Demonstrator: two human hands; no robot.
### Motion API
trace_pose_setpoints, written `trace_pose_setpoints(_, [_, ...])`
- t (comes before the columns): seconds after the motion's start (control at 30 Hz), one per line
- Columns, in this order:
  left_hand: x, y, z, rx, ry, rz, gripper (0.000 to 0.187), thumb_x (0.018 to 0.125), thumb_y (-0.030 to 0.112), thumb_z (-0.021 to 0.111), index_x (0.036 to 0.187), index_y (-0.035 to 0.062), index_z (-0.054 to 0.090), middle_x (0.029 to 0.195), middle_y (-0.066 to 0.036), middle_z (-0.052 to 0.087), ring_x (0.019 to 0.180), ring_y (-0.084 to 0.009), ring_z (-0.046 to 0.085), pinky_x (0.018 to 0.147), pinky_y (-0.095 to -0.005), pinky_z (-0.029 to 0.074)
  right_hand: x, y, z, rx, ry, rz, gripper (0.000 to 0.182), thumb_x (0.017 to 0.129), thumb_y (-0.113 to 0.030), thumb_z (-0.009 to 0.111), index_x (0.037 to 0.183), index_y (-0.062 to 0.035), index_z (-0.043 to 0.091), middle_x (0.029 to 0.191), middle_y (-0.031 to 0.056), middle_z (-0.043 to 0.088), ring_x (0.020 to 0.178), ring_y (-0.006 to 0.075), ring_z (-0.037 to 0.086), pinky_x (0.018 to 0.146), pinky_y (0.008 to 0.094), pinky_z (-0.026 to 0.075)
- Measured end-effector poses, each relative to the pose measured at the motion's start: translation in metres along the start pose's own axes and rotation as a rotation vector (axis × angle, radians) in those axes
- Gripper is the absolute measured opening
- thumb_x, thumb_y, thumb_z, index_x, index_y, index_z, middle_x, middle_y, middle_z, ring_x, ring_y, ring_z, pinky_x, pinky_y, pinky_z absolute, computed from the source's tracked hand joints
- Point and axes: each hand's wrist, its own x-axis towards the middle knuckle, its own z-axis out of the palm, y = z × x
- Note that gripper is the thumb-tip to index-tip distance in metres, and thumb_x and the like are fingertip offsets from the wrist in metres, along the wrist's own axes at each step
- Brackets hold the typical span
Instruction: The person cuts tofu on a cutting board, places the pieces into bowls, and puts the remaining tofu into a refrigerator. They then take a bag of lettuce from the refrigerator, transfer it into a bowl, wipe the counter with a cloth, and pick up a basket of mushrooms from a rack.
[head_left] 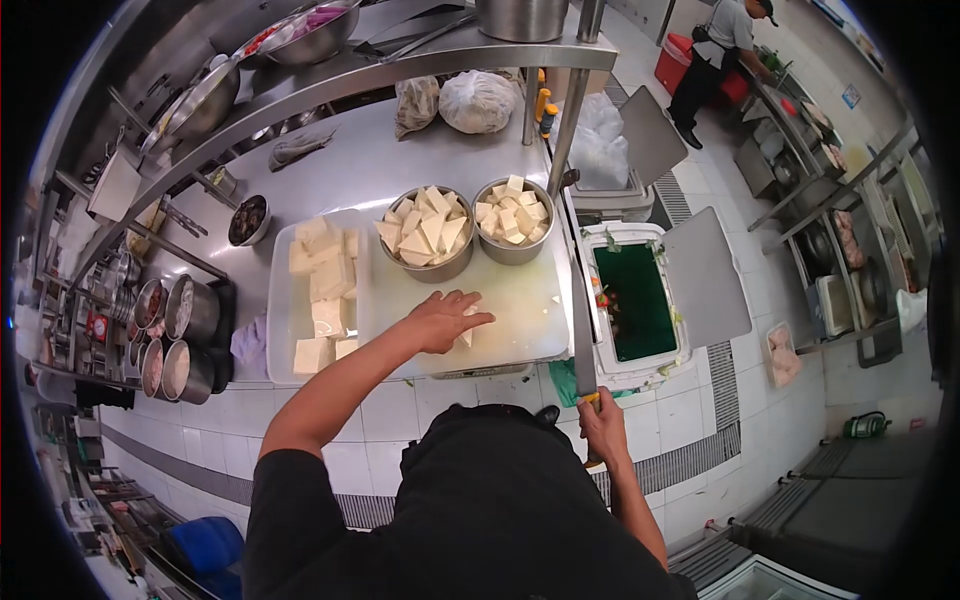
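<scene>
My left hand (447,322) lies over the wet white cutting board (535,305), fingers stretched out, with a small pale piece (467,338) partly hidden beneath it. My right hand (603,425) grips the yellow handle of a long knife (583,335), its blade pointing away from me past the board's right edge. Behind the left hand, two round metal pots (436,270) (514,253) are heaped with cut white, tofu-like wedges (430,225). To the left, a translucent tray (282,340) holds several larger white blocks (331,276).
An open bin with a green liner (628,300) stands right of the board. A steel shelf (400,68) with bowls crosses above the counter. Bagged food (477,102) and a dark-filled bowl (249,220) sit farther back. Another person (722,55) works at the far right.
</scene>
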Motion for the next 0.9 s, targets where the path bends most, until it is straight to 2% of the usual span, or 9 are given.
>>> trace_pose_setpoints(0.07, [0.01, -0.005, 0.023, 0.006, -0.109, -0.056, 0.07, 0.078, 0.0, 0.061, 0.142, 0.0273, 0.053, 0.144, -0.011, 0.046, 0.131, -0.0317, 0.047, 0.098, -0.0451, 0.046, 0.0, 0.002, -0.002, -0.022, 0.002, -0.005, 0.02, 0.097, -0.019, 0.061, 0.102, -0.0019, 0.053, 0.063, 0.0033, 0.055, 0.05, 0.011, 0.053, 0.046, 0.0285, 0.045])
trace_pose_setpoints(0.17, [0.022, -0.005, 0.01, -0.041, -0.176, -0.1, 0.057, 0.076, 0.005, 0.065, 0.131, 0.0213, 0.06, 0.134, -0.01, 0.053, 0.123, -0.0316, 0.054, 0.099, -0.0427, 0.047, 0.01, 0.015, -0.007, -0.299, -0.055, 0.002, 0.043, 0.094, -0.038, 0.062, 0.11, 0.0007, 0.056, 0.077, 0.0264, 0.067, 0.073, 0.0441, 0.068, 0.067, 0.0497, 0.052])
trace_pose_setpoints(0.27, [0.016, -0.008, 0.014, -0.177, -0.128, -0.178, 0.041, 0.077, 0.011, 0.069, 0.118, 0.0169, 0.066, 0.12, -0.009, 0.058, 0.114, -0.0303, 0.059, 0.095, -0.0412, 0.05, 0.011, 0.012, -0.014, -0.478, -0.157, 0.025, 0.044, 0.094, -0.04, 0.06, 0.113, 0.0006, 0.056, 0.081, 0.0286, 0.068, 0.083, 0.0496, 0.066, 0.072, 0.0537, 0.05])
trace_pose_setpoints(0.3, [0.014, -0.009, 0.015, -0.264, -0.049, -0.215, 0.034, 0.077, 0.016, 0.071, 0.111, 0.015, 0.068, 0.113, -0.009, 0.06, 0.109, -0.0296, 0.061, 0.093, -0.0414, 0.051, 0.014, 0.024, -0.012, -0.472, -0.155, 0.025, 0.044, 0.094, -0.04, 0.06, 0.113, 0.0006, 0.056, 0.081, 0.0286, 0.068, 0.083, 0.0496, 0.066, 0.072, 0.0537, 0.05])
trace_pose_setpoints(0.37, [0.012, -0.01, 0.027, -0.32, 0.042, -0.28, 0.037, 0.076, 0.019, 0.073, 0.113, 0.0146, 0.068, 0.111, -0.01, 0.061, 0.108, -0.0294, 0.062, 0.092, -0.0413, 0.051, 0.024, 0.055, -0.005, -0.476, 0.205, -0.12, 0.026, 0.097, -0.026, 0.061, 0.101, -0.0012, 0.053, 0.06, 0.0066, 0.056, 0.049, 0.0164, 0.057, 0.046, 0.0331, 0.047])
trace_pose_setpoints(0.63, [0.02, -0.006, 0.047, -0.761, 0.368, -0.648, 0.047, 0.076, 0.026, 0.076, 0.12, 0.0107, 0.066, 0.11, -0.013, 0.066, 0.093, -0.0318, 0.065, 0.084, -0.0398, 0.052, 0.011, 0.0, -0.03, -0.082, 0.149, 0.079, 0.022, 0.098, -0.021, 0.059, 0.099, -0.0004, 0.051, 0.063, 0.0051, 0.054, 0.049, 0.0129, 0.053, 0.044, 0.0292, 0.046])
trace_pose_setpoints(0.67, [0.019, -0.002, 0.044, -0.698, 0.447, -0.579, 0.045, 0.078, 0.024, 0.076, 0.119, 0.0097, 0.066, 0.11, -0.013, 0.066, 0.093, -0.0316, 0.065, 0.082, -0.0393, 0.052, 0.012, 0.005, -0.029, -0.084, 0.145, 0.076, 0.022, 0.098, -0.021, 0.059, 0.099, -0.0004, 0.051, 0.063, 0.0051, 0.054, 0.049, 0.0129, 0.053, 0.044, 0.0292, 0.046])
trace_pose_setpoints(0.73, [0.019, 0.003, 0.044, -0.632, 0.528, -0.514, 0.043, 0.079, 0.022, 0.076, 0.119, 0.0086, 0.066, 0.11, -0.012, 0.065, 0.092, -0.0314, 0.065, 0.081, -0.0388, 0.053, 0.015, 0.015, -0.025, -0.104, 0.104, 0.083, 0.04, 0.096, -0.028, 0.062, 0.119, 0.0034, 0.053, 0.066, 0.0113, 0.062, 0.05, 0.0196, 0.061, 0.048, 0.0342, 0.049])
trace_pose_setpoints(0.9, [0.025, 0.021, 0.017, -0.503, 0.853, -0.327, 0.037, 0.083, 0.016, 0.077, 0.118, 0.0086, 0.067, 0.11, -0.012, 0.067, 0.091, -0.0297, 0.067, 0.075, -0.0351, 0.056, 0.009, 0.019, -0.01, -0.102, 0.041, 0.065, 0.04, 0.096, -0.03, 0.06, 0.117, 0.0037, 0.056, 0.064, 0.0123, 0.063, 0.051, 0.0222, 0.063, 0.05, 0.0364, 0.05])
